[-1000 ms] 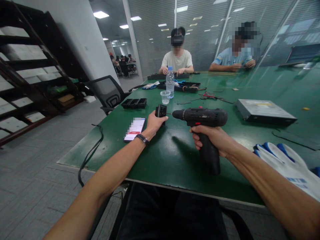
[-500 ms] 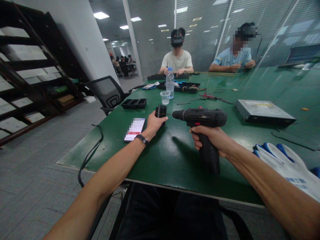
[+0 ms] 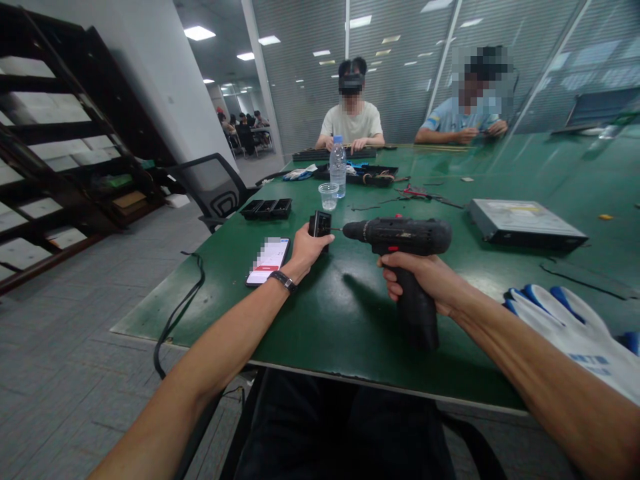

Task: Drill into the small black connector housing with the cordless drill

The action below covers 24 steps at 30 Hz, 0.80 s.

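Part (image 3: pixel 320 227): standing near-upright in the left hand (image 3: pixel 305 252), left of the drill (image 3: pixel 400 235); whether it is touching the table (image 3: pixel 310 333), cannot tell.
Left hand: gripping the part, thumb lying along its near side.
Right hand (image 3: pixel 417 270): wrapping the drill's handle; trigger pressure not readable.
Bit (image 3: pixel 337 230): pointing at the part; tip contact or depth too small to tell.
Change: view shifting slightly; hands, drill and part keeping their arrangement, so no visible advance, alignment apparently holding.
Phone (image 3: pixel 273 260): lying beside the left wrist, screen partly blurred out.
Cup (image 3: pixel 329 196): standing beyond the part.
Glove (image 3: pixel 565 327): running off the right edge.
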Each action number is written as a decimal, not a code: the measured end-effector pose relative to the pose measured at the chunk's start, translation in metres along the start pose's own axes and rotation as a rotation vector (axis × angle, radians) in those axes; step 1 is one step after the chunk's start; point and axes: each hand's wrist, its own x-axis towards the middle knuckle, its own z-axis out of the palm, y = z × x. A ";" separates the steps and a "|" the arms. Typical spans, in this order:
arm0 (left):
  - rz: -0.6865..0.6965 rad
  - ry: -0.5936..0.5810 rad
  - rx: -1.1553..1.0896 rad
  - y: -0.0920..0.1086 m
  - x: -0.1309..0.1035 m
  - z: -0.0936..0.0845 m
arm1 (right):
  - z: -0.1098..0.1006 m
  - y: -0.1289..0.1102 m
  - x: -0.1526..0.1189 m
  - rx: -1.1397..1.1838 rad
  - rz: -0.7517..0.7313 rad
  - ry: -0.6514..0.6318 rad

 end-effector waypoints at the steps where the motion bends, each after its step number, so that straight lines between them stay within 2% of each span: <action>1: 0.001 -0.001 0.000 0.000 0.000 0.000 | 0.000 0.000 0.000 0.001 0.001 -0.001; 12: 0.006 -0.001 0.018 0.003 -0.002 0.001 | 0.002 -0.002 -0.001 0.006 -0.002 0.010; 24: 0.016 0.005 0.038 -0.003 0.001 0.000 | 0.000 -0.001 0.000 0.004 0.001 0.003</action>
